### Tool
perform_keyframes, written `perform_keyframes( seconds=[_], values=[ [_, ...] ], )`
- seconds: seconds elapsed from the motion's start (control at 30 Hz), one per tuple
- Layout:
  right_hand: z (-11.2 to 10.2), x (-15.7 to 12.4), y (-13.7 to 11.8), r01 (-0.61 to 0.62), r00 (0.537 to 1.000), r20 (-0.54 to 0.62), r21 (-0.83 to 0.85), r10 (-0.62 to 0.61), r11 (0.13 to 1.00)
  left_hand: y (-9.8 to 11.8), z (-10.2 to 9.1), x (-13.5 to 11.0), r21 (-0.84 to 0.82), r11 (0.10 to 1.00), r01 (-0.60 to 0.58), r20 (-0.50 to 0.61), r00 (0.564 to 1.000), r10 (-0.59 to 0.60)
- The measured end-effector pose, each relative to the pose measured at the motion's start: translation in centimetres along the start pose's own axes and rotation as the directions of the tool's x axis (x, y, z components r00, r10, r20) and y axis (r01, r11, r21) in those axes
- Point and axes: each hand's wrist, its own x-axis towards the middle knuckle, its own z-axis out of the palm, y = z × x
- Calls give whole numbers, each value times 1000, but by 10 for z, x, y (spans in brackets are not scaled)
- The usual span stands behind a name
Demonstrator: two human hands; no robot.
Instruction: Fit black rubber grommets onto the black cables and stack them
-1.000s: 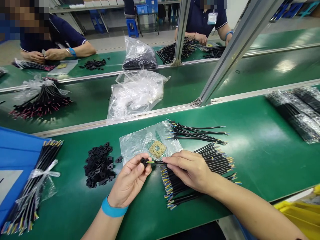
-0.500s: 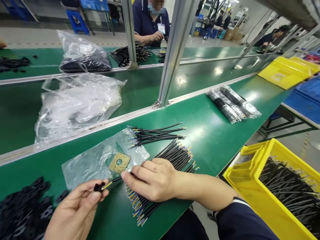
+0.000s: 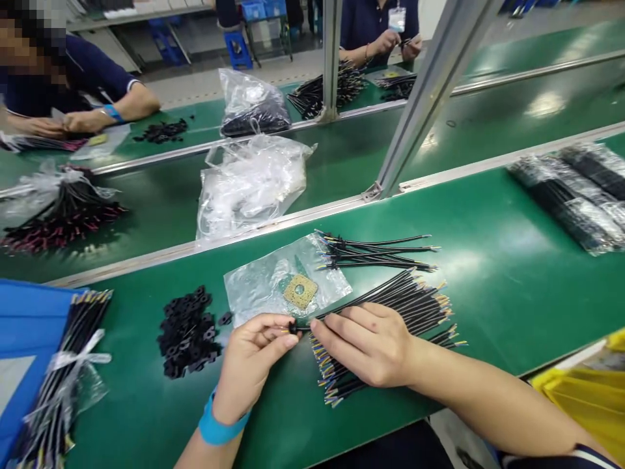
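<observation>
Over the green desk, left fingers pinch a black grommet, right fingers grip its wire

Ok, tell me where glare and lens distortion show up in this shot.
Head view: overhead light leaves pale glare patches on the green bench mat; wide-angle distortion makes the metal upright lean; the right hand looks fairly sharp.

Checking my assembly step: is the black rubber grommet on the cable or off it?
On, it seems: the black rubber grommet sits around the black cable near its end, pinched by the left hand.
</observation>
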Motion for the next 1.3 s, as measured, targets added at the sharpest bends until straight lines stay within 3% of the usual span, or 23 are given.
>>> perform_keyframes(
  seconds=[0.17, 0.27, 0.47, 0.9, 1.0, 1.07, 1.13, 1.2, 1.23, 1.3],
  values=[
    [7, -2, -5, -83, 996, -5, 166, 85, 983, 6, -1, -4, 115, 956, -270, 46, 963, 266],
    [12, -2, -8, -175, 985, 35, 268, 171, 948, 7, -3, -6, 190, 919, -346, 110, 937, 330],
    [18, -3, -14, -263, 965, 111, 384, 239, 885, 7, -2, -7, 272, 880, -389, 157, 920, 358],
    [24, -6, -11, -303, 950, 234, 521, 208, 798, 8, 7, -8, 255, 891, -375, 175, 924, 339],
    [24, -3, -10, -279, 959, 187, 501, 212, 819, 12, 0, -6, 258, 888, -379, 223, 918, 327],
    [23, -1, -9, -246, 969, 130, 456, 209, 855, 17, -15, -5, 212, 908, -360, 264, 916, 302],
    [19, -1, -5, -229, 973, 97, 399, 208, 888, 24, -38, -2, 163, 925, -343, 183, 932, 313],
    [14, -2, 3, -229, 973, 93, 345, 210, 910, 31, -65, 1, 347, 890, -295, -65, 939, 337],
    [12, -3, 9, -233, 972, 91, 311, 215, 921, 32, -78, 2, 498, 838, -223, -188, 915, 356],
    [9, -7, 24, -238, 971, 89, 214, 224, 947, 33, -100, 3, 755, 649, -99, -264, 859, 438]
  ],
)
